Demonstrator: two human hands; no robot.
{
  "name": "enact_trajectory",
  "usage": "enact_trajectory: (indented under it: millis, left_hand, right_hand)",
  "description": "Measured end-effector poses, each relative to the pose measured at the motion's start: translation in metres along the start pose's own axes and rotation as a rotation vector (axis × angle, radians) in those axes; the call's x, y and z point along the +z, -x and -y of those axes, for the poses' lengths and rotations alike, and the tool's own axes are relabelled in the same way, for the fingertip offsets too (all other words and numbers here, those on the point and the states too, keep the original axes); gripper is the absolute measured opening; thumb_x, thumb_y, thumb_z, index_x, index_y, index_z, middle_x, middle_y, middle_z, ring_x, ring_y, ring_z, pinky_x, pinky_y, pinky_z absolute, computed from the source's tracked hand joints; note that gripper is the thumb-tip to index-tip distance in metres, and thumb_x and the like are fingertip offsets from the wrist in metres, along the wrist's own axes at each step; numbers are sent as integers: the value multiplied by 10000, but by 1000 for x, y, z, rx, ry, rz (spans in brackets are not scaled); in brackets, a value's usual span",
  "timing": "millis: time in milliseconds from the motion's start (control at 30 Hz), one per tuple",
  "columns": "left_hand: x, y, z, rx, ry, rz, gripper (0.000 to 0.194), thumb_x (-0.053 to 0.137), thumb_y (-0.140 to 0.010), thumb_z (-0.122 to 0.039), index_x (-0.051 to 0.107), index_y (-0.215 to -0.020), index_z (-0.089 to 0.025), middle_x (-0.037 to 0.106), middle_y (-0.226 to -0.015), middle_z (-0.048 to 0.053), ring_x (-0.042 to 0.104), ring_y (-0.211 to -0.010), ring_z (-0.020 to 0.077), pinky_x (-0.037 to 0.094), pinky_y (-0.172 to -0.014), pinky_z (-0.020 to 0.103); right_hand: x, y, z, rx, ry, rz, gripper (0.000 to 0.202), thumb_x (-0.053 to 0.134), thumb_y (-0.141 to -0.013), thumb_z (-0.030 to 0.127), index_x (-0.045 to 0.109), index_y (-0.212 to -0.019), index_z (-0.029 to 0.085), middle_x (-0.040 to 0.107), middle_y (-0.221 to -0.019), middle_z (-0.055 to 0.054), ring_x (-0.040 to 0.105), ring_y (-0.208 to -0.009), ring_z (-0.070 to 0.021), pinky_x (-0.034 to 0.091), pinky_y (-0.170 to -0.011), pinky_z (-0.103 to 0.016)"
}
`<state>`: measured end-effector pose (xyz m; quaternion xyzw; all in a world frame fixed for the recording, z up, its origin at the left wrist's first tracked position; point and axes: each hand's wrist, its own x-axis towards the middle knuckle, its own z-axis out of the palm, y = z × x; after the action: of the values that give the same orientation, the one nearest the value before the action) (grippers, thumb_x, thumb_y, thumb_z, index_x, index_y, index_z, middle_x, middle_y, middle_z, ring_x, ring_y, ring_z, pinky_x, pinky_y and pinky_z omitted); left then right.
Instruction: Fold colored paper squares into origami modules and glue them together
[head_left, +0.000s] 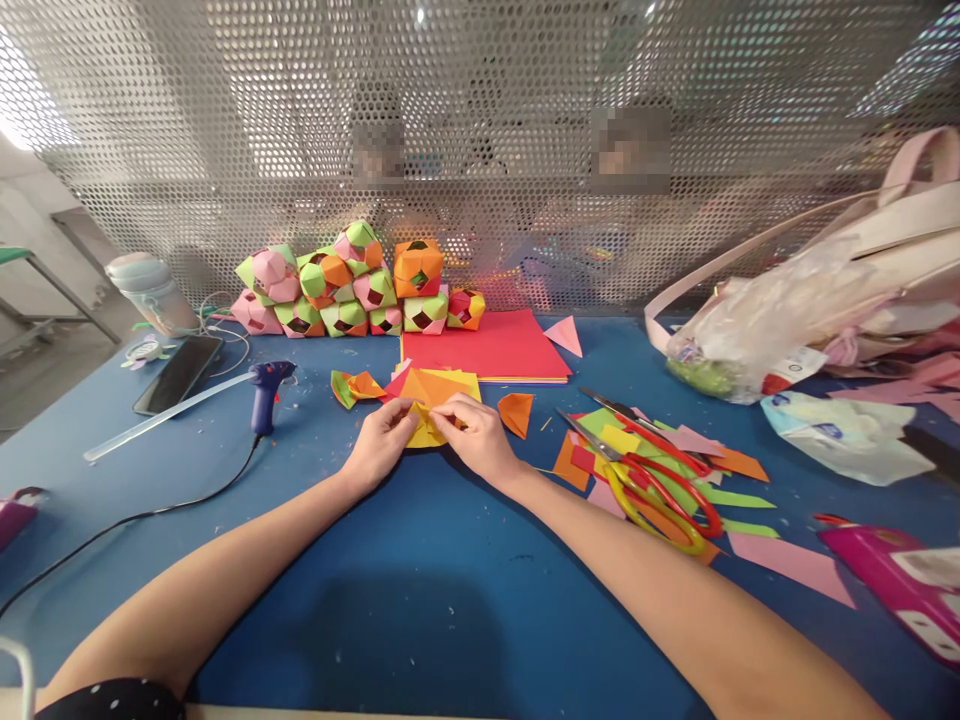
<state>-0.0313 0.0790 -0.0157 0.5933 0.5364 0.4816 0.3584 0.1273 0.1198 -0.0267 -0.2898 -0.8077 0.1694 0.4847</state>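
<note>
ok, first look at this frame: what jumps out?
Both hands meet at mid-table, the left hand and right hand pinching a yellow folded paper on the blue table. Behind them a stack of colourful paper cubes sits against the perforated screen, beside red paper sheets. To the right, scissors lie on paper scraps.

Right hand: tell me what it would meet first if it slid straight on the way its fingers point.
The right hand points left across the yellow folded paper; it would probably meet the left hand first, already nearly touching.
</note>
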Motion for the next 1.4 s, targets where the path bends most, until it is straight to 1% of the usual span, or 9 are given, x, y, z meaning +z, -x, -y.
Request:
enact_trajectory:
  millis: [100,233,500,700,1000,1133,1233,1300,1400]
  left_hand:
    - [0,0,1,12,-21,-2,321,557,-793,-357,639,-1014,-140,608,-762,15,517,-660,129,411,-601,219]
    - [0,-1,4,30,-49,4,301,578,-792,-370,637,-973,-137,571,-697,0,495,-622,119,400,-573,219]
    - [-1,-2,3,77,-63,29,284,564,-810,-373,636,-947,-135,610,-731,18,533,-648,129,424,-598,231]
    - [-3,-1,-1,107,-82,28,258,563,-810,-379,652,-845,-139,640,-754,31,551,-695,144,431,-651,241]
    - [-4,-3,-2,74,-93,44,256,497,-842,-335,654,-901,-142,662,-832,40,572,-758,161,445,-698,246]
    - [-4,-3,-1,57,-91,57,255,488,-847,-338,653,-870,-145,639,-779,22,552,-715,143,432,-664,229]
    - [-3,-3,1,47,-85,66,243,492,-846,-342,619,-898,-142,571,-679,-6,498,-616,115,397,-575,211]
    - [-3,-3,2,43,-83,63,237,490,-847,-349,593,-882,-140,510,-622,-27,449,-559,100,359,-519,201]
    - [-3,-3,2,44,-87,55,227,496,-843,-353,575,-824,-142,472,-610,-35,415,-546,91,334,-505,197]
  right_hand:
    - [0,0,1,-20,17,14,226,485,-893,280,611,-726,193,548,-647,-23,520,-615,-144,440,-612,-277]
    - [0,1,1,-37,26,19,220,490,-887,264,601,-710,197,558,-650,-26,526,-621,-147,442,-618,-279]
    - [0,0,0,-55,21,20,201,499,-880,233,594,-708,192,550,-643,-20,520,-609,-144,438,-613,-276]
    - [0,0,0,-62,10,29,195,495,-884,238,598,-725,190,552,-658,-22,526,-626,-145,438,-620,-273]
    - [0,0,-2,-58,-14,32,169,506,-879,230,592,-740,188,557,-671,-26,525,-642,-145,435,-641,-276]
    - [-2,-1,2,-35,-52,40,187,469,-902,251,590,-776,187,564,-717,-34,538,-675,-144,441,-658,-267]
    - [-3,-2,4,-10,-81,43,227,422,-924,254,591,-790,182,565,-740,-37,548,-692,-139,442,-657,-253]
    - [-4,-2,4,3,-94,49,231,426,-923,264,596,-789,182,566,-744,-35,548,-692,-138,441,-653,-250]
    - [-3,-2,2,15,-108,59,217,451,-913,276,601,-788,181,570,-749,-35,546,-697,-140,436,-660,-253]
